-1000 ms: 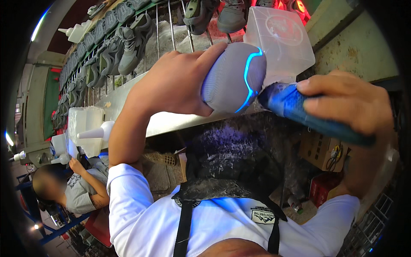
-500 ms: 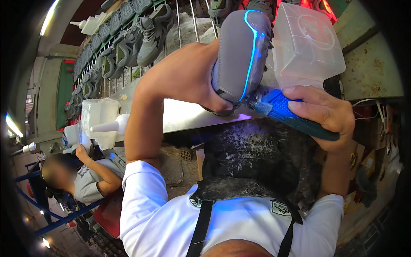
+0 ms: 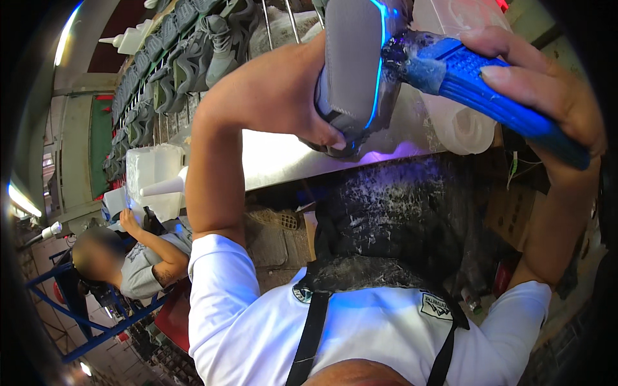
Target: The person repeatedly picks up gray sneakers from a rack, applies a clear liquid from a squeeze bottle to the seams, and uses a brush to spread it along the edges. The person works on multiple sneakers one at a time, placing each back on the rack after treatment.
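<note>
Left grip clasping gray shoe; right grip pinching blue brush; translucent container behind, contents unclear.

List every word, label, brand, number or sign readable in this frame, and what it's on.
White shirt, rectangular patch: printed lettering above a dark design; wording not copied here.
White shirt, round badge: partly covered, too small to read.
Cardboard box: any marks too dim to read.
Gray shoe, blue brush: no readable text.
</note>
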A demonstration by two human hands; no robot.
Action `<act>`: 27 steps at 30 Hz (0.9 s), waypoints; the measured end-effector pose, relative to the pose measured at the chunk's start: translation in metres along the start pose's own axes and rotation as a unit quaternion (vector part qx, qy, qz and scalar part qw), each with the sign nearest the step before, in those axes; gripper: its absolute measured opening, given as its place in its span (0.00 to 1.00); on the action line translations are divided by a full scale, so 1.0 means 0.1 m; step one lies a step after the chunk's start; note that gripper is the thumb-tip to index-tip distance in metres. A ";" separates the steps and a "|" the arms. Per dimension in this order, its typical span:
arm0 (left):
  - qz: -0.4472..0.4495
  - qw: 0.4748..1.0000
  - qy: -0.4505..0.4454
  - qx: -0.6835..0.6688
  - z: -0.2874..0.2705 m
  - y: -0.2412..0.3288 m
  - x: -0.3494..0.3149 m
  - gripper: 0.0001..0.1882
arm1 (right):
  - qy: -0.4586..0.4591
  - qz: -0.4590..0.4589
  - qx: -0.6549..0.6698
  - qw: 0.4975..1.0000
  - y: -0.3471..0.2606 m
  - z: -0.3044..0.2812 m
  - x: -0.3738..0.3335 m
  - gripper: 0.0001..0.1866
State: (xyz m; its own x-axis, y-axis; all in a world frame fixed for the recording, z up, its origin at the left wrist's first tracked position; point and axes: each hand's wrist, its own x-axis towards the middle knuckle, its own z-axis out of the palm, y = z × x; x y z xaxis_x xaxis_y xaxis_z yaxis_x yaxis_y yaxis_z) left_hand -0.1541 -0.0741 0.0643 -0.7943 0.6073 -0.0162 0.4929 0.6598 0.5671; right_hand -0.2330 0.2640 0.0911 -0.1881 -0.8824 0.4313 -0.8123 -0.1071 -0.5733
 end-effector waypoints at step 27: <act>-0.188 0.968 0.001 -0.165 -0.07 -0.14 0.24 0.46 | 0.114 0.029 -0.127 0.985 0.20 1.09 -0.08 0.18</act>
State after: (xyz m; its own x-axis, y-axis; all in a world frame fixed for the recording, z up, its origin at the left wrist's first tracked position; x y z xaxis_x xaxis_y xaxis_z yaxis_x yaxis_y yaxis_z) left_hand -0.1823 -0.0721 0.0615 -0.8964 0.3502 -0.2717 0.0280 0.6564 0.7539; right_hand -0.1876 0.2192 0.0000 -0.3336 -0.7552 0.5643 -0.9030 0.0841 -0.4213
